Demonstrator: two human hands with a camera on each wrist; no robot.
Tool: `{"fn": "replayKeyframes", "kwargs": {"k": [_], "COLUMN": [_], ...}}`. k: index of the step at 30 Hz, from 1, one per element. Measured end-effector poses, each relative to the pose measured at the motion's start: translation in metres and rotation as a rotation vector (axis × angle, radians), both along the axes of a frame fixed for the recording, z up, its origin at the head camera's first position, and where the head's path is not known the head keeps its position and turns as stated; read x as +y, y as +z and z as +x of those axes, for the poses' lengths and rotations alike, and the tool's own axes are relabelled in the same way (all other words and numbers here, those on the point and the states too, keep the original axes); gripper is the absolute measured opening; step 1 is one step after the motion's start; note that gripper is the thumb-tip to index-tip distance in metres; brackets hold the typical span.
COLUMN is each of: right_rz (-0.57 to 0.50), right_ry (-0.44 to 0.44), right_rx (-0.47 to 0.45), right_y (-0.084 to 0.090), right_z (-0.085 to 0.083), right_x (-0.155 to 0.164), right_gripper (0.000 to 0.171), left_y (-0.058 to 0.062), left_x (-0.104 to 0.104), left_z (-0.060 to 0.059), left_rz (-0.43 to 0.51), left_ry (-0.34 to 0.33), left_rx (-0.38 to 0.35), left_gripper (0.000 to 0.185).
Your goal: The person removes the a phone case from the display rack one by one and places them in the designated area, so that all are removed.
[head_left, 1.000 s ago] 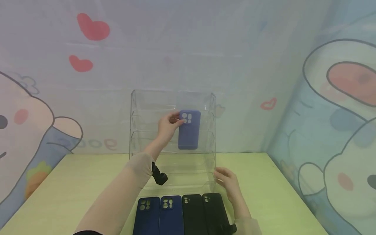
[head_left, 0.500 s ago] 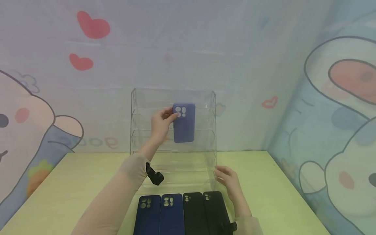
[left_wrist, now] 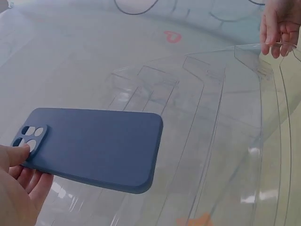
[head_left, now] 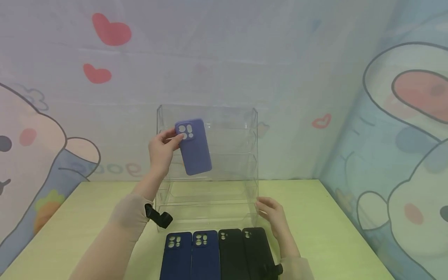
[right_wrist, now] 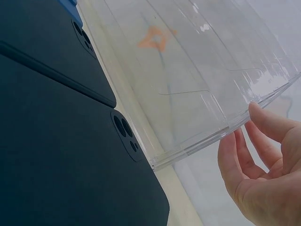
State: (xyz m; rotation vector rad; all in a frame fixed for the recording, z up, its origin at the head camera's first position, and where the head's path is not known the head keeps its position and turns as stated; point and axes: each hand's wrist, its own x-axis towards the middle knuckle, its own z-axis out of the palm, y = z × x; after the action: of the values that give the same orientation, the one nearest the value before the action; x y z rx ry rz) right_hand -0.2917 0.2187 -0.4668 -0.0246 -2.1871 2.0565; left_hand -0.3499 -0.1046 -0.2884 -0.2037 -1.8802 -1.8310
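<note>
My left hand (head_left: pixel 161 153) pinches a blue-purple phone case (head_left: pixel 196 153) by its camera-cutout corner, thumb on the front. Raised before the upper tiers of a clear acrylic display rack (head_left: pixel 213 212), the case tilts slightly. In the left wrist view the phone case (left_wrist: pixel 99 148) lies across the scene, with several fingers under its edge. My right hand (head_left: pixel 273 217) touches the rack's lower right side from outside. The right wrist view shows the thumb and fingertips of that hand (right_wrist: pixel 263 174) against the rack's side edge (right_wrist: pixel 211 141), fingers loosely bent.
In front of the rack, two dark blue phone cases (head_left: pixel 205 254) and two black phone cases (head_left: pixel 233 254) lie side by side on the pale yellow-green table (head_left: pixel 315 233). A cartoon-printed cloth (head_left: pixel 290 89) hangs behind and around the table.
My left hand has carried the phone case leftward and slightly up across the rack, and the case has tilted. My right hand has stayed at the rack's side.
</note>
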Motion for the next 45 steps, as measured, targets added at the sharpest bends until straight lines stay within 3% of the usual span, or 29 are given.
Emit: {"fn": "replayKeyframes", "kwargs": {"k": [5, 16, 33, 45], "right_rz": [0.001, 0.003, 0.01, 0.008], "right_ry": [0.004, -0.007, -0.01, -0.013], "right_rx": [-0.004, -0.01, -0.011, -0.025], "right_y": [0.0, 0.0, 0.004, 0.002], "right_z": [0.0, 0.0, -0.002, -0.004], "right_x": [0.001, 0.004, 0.006, 0.006], "right_gripper": [0.038, 0.038, 0.038, 0.039], "left_y": [-0.007, -0.026, -0.07, -0.098], "left_x": [-0.019, -0.06, -0.098, -0.119], "left_z": [0.015, 0.043, 0.069, 0.087], "left_rz": [-0.015, -0.175, -0.405, -0.477], "left_ry": [0.016, -0.079, -0.166, -0.25], "left_rx": [-0.097, -0.286, -0.555, -0.702], "left_gripper": [0.039, 0.051, 0.055, 0.051]}}
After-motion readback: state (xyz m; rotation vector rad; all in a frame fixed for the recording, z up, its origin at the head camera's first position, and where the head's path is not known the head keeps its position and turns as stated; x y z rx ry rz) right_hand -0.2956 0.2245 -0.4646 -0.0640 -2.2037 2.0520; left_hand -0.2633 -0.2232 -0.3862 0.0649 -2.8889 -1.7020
